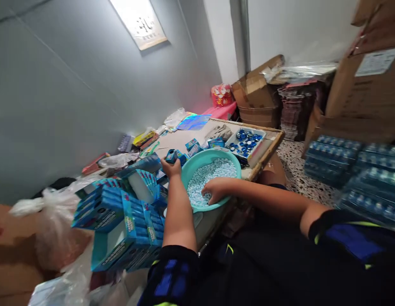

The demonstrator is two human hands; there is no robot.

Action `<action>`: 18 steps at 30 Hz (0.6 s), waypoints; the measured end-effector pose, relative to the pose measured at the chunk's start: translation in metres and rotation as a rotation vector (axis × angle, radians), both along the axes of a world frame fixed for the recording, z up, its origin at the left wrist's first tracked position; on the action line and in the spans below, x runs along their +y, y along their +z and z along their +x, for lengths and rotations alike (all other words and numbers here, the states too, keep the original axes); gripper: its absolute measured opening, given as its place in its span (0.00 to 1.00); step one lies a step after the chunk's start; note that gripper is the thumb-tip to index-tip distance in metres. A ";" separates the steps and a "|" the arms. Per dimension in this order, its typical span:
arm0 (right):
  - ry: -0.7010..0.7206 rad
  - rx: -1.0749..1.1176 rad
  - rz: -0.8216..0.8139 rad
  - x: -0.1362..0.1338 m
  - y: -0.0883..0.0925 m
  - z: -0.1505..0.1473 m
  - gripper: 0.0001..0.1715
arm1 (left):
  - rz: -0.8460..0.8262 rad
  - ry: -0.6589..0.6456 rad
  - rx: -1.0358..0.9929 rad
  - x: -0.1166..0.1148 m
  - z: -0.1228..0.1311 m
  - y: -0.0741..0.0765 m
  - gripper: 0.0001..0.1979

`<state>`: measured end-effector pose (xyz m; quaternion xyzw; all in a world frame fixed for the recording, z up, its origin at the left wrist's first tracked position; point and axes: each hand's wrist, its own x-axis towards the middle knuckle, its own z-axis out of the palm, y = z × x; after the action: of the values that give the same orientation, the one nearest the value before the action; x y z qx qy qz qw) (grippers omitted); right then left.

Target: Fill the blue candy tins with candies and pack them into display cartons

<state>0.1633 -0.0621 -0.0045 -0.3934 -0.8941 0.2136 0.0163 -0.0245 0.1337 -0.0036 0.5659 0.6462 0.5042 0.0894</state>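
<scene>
A: Item one, your left hand (172, 168)?
B: Closed around a small blue container (171, 156), held at 10 o'clock of the teal basin (235, 166).
A: Item two, your right hand (215, 190)?
B: Fingers curled down into the pale blue pellets (213, 171) at the basin's 6 o'clock edge.
A: Surroundings?
B: Blue cartons (127, 221) at 8 o'clock; tray of blue caps (246, 142) at 1 o'clock.

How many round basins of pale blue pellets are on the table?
1. The teal basin sits at the table's near edge; the right hand rests in its pellets, the left hand beside it.
</scene>
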 end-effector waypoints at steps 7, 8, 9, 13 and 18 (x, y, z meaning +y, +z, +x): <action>0.034 -0.049 0.051 -0.001 0.002 0.004 0.32 | 0.020 0.011 -0.054 0.004 0.007 -0.003 0.30; 0.031 -0.059 0.059 -0.002 0.001 0.004 0.32 | 0.027 0.019 -0.050 0.003 0.007 -0.002 0.30; 0.025 -0.067 0.068 -0.003 0.001 0.003 0.32 | 0.033 0.028 -0.044 0.003 0.008 -0.002 0.30; 0.017 -0.079 0.074 -0.004 -0.002 0.001 0.29 | 0.037 0.041 -0.023 0.002 0.009 -0.003 0.30; 0.021 -0.113 0.084 -0.007 0.001 0.001 0.29 | 0.028 0.017 -0.020 0.003 0.007 -0.006 0.29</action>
<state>0.1642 -0.0693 -0.0038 -0.3946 -0.9057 0.1536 -0.0202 -0.0171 0.1368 -0.0100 0.5563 0.6430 0.5196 0.0837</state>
